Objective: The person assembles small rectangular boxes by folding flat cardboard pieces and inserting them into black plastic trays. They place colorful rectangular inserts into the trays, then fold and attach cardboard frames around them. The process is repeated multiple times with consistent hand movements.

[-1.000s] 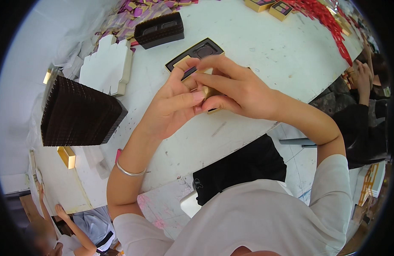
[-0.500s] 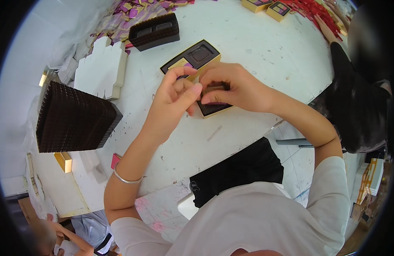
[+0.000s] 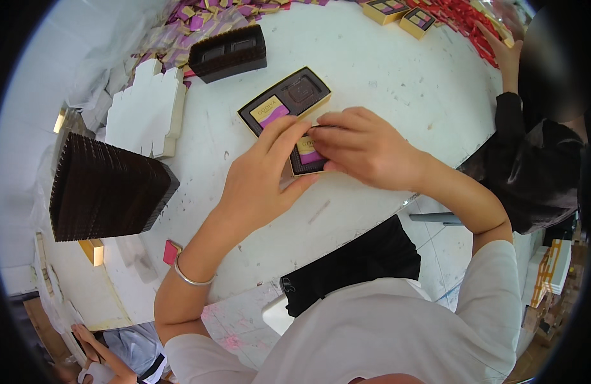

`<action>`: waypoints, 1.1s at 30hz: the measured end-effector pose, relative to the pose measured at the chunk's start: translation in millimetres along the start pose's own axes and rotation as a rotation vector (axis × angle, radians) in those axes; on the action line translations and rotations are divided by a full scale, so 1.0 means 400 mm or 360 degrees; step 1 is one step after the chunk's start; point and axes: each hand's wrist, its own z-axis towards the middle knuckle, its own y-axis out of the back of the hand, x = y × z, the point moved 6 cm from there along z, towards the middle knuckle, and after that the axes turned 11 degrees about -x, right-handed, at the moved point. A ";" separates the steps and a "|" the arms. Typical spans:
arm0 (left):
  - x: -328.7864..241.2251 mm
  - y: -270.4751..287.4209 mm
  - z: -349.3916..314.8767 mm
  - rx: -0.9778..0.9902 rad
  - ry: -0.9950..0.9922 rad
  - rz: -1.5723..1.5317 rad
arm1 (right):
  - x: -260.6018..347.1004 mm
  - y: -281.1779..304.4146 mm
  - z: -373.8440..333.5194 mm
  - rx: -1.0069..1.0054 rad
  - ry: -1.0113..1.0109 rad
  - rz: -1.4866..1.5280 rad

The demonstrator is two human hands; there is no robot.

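Observation:
My left hand (image 3: 260,169) spans the left side of a small gold box (image 3: 298,170) with a dark tray, fingers at its far edge and thumb at its near edge. A square gold-and-purple packet (image 3: 310,157) sits in that tray. My right hand (image 3: 369,148) is curled over the packet's right part, fingertips on it and thumb by the near corner; its exact grip is partly hidden. Just beyond lies a longer gold box (image 3: 286,84) with a two-part dark tray. Its left compartment holds a similar packet (image 3: 270,110); the right shows a bare hollow.
A tall stack of dark trays (image 3: 110,189), white card blanks (image 3: 145,115) and a shorter tray stack (image 3: 228,54) stand leftward. Loose packets (image 3: 199,22) pile at the far left. Filled boxes (image 3: 416,22) and red ribbons (image 3: 459,22) lie far right, near another person's hand (image 3: 503,54).
My left hand has moved from pinching near my right fingers to spreading around the small box. The packet now shows in the tray under my right fingers.

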 end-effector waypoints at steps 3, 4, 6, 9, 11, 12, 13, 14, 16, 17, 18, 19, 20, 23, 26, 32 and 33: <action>-0.006 -0.003 -0.001 -0.0011 -0.0117 0.0138 | 0.038 -0.002 -0.006 0.0101 0.0037 -0.0026; -0.009 -0.002 0.003 -0.0058 -0.0191 0.0173 | 0.040 -0.001 -0.004 0.0107 0.0044 -0.0024; -0.012 -0.001 0.008 -0.0121 -0.0284 0.0227 | 0.036 -0.002 0.009 0.0122 0.0061 -0.0038; -0.009 0.016 -0.002 -0.0191 -0.0325 0.0331 | 0.022 0.008 0.031 -0.0082 0.0103 0.0041; -0.005 0.026 -0.005 -0.0251 -0.0375 0.0412 | -0.051 0.048 0.034 -0.0293 -0.0237 0.0276; -0.004 0.031 0.001 -0.0288 -0.0426 0.0482 | -0.098 0.063 0.034 -0.0391 -0.0406 0.0405; -0.009 0.037 0.006 -0.0315 -0.0467 0.0555 | -0.154 0.080 0.035 -0.0536 -0.0475 0.0395; -0.010 0.041 0.009 -0.0343 -0.0505 0.0631 | -0.217 0.083 0.041 -0.0532 -0.0631 0.0291; 0.034 0.032 0.017 -0.0285 -0.0324 0.0421 | -0.349 0.080 0.050 -0.0556 -0.0810 0.0019; 0.057 0.027 0.017 -0.0274 -0.0241 0.0371 | -0.422 0.076 0.045 -0.0584 -0.0836 -0.0152; 0.079 0.021 0.017 -0.0270 -0.0172 0.0308 | -0.498 0.085 0.038 -0.0624 -0.0781 -0.0345; 0.084 0.026 0.018 -0.0240 -0.0095 0.0292 | -0.566 0.102 0.047 -0.0660 -0.0724 -0.0522; 0.094 0.027 0.015 -0.0228 0.0004 0.0226 | -0.657 0.132 0.048 -0.0723 -0.1016 -0.0584; 0.116 0.021 0.020 -0.0183 0.0225 0.0054 | -0.916 0.280 0.003 -0.0692 -0.1399 -0.0936; 0.134 0.022 0.019 -0.0194 0.0279 -0.0012 | -1.120 0.324 -0.104 -0.0184 -0.2016 -0.0762; 0.144 0.027 0.012 -0.0200 0.0399 -0.0018 | -1.217 0.257 -0.150 -0.0061 -0.1982 -0.0831; 0.146 0.028 0.012 -0.0213 0.0410 -0.0033 | -1.233 0.258 -0.155 -0.0096 -0.2017 -0.0842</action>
